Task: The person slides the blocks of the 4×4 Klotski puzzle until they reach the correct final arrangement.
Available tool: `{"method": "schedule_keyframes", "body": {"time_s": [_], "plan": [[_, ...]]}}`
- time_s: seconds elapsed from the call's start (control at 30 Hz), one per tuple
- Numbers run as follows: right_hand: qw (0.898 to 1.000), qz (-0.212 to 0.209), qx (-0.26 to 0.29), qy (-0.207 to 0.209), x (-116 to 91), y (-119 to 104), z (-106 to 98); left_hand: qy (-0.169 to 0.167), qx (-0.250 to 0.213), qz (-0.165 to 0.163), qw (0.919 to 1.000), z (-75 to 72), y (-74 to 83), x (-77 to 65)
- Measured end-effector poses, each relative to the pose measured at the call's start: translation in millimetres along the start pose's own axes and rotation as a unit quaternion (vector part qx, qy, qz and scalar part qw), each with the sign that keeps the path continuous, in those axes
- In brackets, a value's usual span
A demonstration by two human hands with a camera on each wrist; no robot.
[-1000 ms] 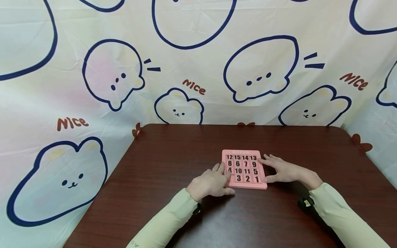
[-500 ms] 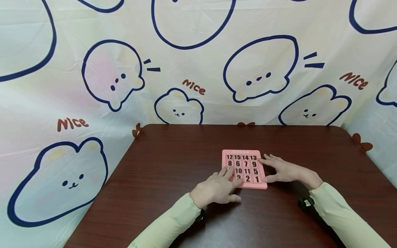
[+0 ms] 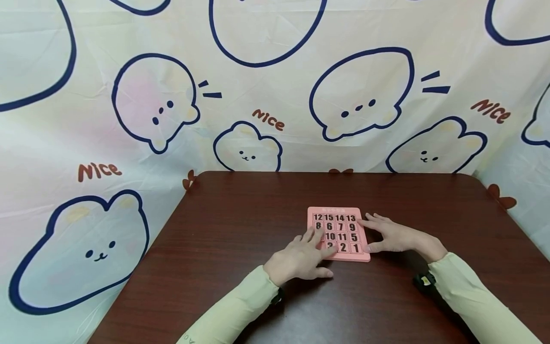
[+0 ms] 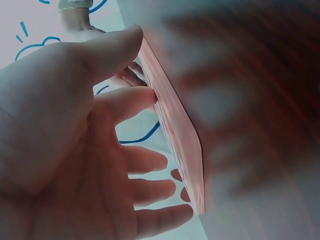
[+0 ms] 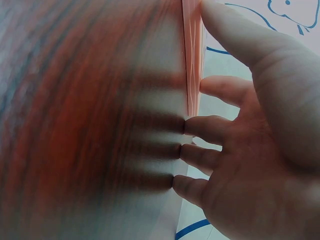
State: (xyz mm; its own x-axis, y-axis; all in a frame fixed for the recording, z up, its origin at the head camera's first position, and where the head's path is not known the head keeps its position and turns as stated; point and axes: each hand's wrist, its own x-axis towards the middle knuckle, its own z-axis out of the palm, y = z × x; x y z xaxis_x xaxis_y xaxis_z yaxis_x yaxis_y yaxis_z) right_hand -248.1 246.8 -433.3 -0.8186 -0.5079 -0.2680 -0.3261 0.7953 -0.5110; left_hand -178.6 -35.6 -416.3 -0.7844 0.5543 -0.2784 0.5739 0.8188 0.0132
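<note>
A pink sliding number puzzle lies flat on the brown table. Black numerals mark its square tiles, with 12, 15, 14 and 13 along the top row. My left hand reaches over its lower left part, the index fingertip on the 3 tile and other fingers covering the left column below the 8. In the left wrist view, that index fingertip meets the puzzle's face while the thumb stays out straight. On the opposite side, my right hand rests with extended fingers, thumb and index fingertips at the puzzle's right edge.
The dark wooden table extends around the puzzle on all sides. Behind and to the left hangs a pale cloth printed with cartoon bears. Dark straps with small devices show below both wrists.
My left hand has shifted from the puzzle's left edge rightward and slightly down; its index finger now covers part of the 3, and the 4 is hidden. The right hand stays still.
</note>
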Motion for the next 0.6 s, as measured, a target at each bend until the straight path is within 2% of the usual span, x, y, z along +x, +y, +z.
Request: {"method": "schedule_keyframes", "body": {"time_s": [0.33,0.6], "plan": [[1.0,0.002,0.002,0.003,-0.5,0.4,0.8,-0.002,-0.005,-0.007,1.0,-2.2,-3.2,-3.9],[1.0,0.005,0.003,0.003,-0.5,-0.6,0.3,-0.014,-0.012,-0.032,0.9993,-10.3,-8.2,-10.6]]}}
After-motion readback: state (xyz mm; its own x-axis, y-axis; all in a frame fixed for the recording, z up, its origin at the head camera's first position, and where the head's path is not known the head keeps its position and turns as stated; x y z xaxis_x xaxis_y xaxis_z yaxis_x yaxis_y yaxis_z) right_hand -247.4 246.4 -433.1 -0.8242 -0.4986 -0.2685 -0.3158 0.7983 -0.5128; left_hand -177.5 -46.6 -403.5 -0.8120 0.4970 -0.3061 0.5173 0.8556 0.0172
